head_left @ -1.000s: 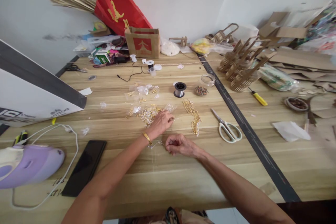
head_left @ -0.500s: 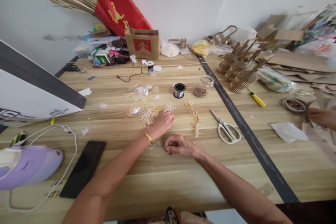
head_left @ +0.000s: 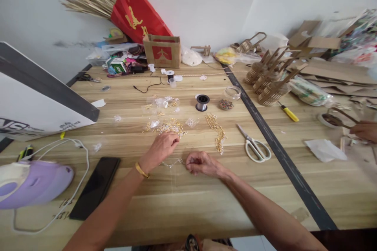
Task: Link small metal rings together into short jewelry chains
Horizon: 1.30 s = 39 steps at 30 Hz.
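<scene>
Standing by the desk (head_left: 206,208), noting from the near edge outward. Dark phone (head_left: 96,188) lies flat to the left, apart from the handwork, presumably so the middle stays free. Silver chain (head_left: 170,165) lies on the desk between the two hands, with a faint pale thread trailing toward the near edge. Likely kept there so both hands meet it without stretching.

Right hand (head_left: 202,163): resting low, fingers curled, thumb and forefinger drawn close together, just beside the loop at the chain's end. Probably steadying that end; whether anything is pinched, cannot tell. Left hand (head_left: 161,148): fingers bunched and bent down, narrow, at the near side of the pile of small gold and silver pieces (head_left: 172,125). Contents of its fingertips hidden; cannot tell if it holds a piece. The loose spread would suit picking singly.

Scissors (head_left: 255,147) lie right, handles toward the person, apparently for easy grabbing. Gold-coloured chains (head_left: 218,133) are laid lengthwise side by side, perhaps against tangling. Beyond: wire spool (head_left: 202,103), upright, then small brown beads (head_left: 226,104) beside it. Farthest, paper bag (head_left: 162,51) standing near the wall.
</scene>
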Available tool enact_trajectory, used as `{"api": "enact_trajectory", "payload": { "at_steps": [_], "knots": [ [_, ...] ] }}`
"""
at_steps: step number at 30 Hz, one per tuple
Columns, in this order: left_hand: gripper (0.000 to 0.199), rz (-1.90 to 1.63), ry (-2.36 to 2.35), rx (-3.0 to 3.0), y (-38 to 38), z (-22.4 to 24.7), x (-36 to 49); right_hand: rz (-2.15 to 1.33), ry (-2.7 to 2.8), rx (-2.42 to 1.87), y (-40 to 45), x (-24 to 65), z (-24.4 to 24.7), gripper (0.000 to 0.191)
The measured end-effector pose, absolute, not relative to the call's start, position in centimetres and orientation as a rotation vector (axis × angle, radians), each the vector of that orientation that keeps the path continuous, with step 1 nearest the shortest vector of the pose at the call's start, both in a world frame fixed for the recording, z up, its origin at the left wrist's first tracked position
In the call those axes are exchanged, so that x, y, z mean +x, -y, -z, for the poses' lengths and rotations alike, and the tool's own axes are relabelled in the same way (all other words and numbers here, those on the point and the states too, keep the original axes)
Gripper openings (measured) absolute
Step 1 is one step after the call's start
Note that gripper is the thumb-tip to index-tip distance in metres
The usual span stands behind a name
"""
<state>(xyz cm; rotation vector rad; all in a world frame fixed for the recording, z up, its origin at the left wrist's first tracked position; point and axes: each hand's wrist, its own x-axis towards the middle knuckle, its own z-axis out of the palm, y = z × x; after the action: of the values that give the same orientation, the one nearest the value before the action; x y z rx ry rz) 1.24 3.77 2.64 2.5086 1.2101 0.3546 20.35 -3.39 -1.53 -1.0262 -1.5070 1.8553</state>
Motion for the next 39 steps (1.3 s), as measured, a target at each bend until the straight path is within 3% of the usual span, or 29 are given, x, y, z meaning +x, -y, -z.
{"api": "enact_trajectory", "payload": {
  "at_steps": [5,14,39],
  "knots": [
    [0.007,-0.534,-1.258,1.990,-1.4,-2.6,-0.2,-1.847,1.496,-1.035,3.5,20.2,1.5,0.030],
    [0.019,-0.606,-1.100,1.257,1.0,-1.5,-0.9,-1.821,1.473,-1.020,3.4,20.2,1.5,0.032],
    [0.006,-0.674,-1.044,1.514,1.3,1.2,0.4,-1.870,1.357,-0.922,3.0,20.6,1.9,0.025]
  ]
}}
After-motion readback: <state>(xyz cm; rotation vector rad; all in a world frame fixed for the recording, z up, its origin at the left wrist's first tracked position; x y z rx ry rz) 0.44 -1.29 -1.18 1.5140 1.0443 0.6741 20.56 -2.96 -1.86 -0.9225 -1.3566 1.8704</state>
